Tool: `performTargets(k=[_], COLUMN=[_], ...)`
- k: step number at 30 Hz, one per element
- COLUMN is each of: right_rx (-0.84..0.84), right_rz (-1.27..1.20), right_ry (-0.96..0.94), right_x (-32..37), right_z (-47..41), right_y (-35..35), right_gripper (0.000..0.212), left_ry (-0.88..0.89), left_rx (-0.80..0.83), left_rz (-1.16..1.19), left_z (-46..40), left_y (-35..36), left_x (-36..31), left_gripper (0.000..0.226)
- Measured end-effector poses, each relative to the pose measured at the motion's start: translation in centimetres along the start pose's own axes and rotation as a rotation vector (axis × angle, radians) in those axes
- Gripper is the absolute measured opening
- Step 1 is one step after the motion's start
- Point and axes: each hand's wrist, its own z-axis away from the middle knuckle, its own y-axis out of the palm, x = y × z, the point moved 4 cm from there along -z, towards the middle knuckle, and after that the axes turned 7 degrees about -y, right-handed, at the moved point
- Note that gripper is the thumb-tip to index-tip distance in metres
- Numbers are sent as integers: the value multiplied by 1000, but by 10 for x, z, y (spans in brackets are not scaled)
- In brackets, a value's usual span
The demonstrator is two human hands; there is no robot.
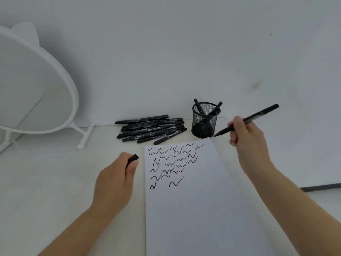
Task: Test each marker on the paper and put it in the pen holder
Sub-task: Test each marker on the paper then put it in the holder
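Note:
My right hand (245, 137) grips an uncapped black marker (260, 115), tip pointing left, raised just right of the black mesh pen holder (205, 124). The holder stands at the paper's far right corner with a few markers inside. My left hand (116, 180) rests on the table left of the paper, closed on a black marker cap (133, 158). The white paper (193, 209) lies in front of me, its upper left covered with several black squiggles. A pile of several black markers (150, 131) lies behind the paper, left of the holder.
A white round mirror on a stand (36, 85) leans at the far left, its foot (85, 135) reaching toward the marker pile. A white wall runs close behind everything. A dark strip (321, 187) marks the table's right edge.

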Motion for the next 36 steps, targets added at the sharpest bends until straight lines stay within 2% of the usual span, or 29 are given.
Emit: performTargets(k=[2, 7, 10, 14, 17, 21, 31, 33, 36], right_rx=[178, 343, 356, 311, 395, 491, 364, 295, 228], right_rz=[127, 137, 204, 276, 276, 303, 440, 449, 330], right_ry=[-29, 114, 109, 111, 72, 28, -19, -115, -208], right_x=[-9, -35, -49, -67, -69, -69, -74, -65, -44], right_z=[14, 24, 29, 35, 39, 43, 31, 29, 28], right_y=[11, 31, 34, 22, 26, 33, 21, 18, 19], right_gripper=[22, 13, 19, 26, 25, 19, 17, 20, 22], left_ry=[2, 87, 104, -15, -95, -111, -162, -155, -120], left_rx=[29, 161, 185, 213, 233, 272, 261, 258, 263], left_rz=[68, 122, 110, 216, 324, 393, 427, 432, 422], left_z=[-12, -15, -10, -9, -10, -7, -10, -10, -8], left_y=[2, 31, 46, 53, 57, 58, 55, 54, 54], left_x=[2, -23, -17, -2, 2, 0, 4, 4, 3], left_gripper=[20, 20, 22, 19, 20, 22, 21, 21, 21])
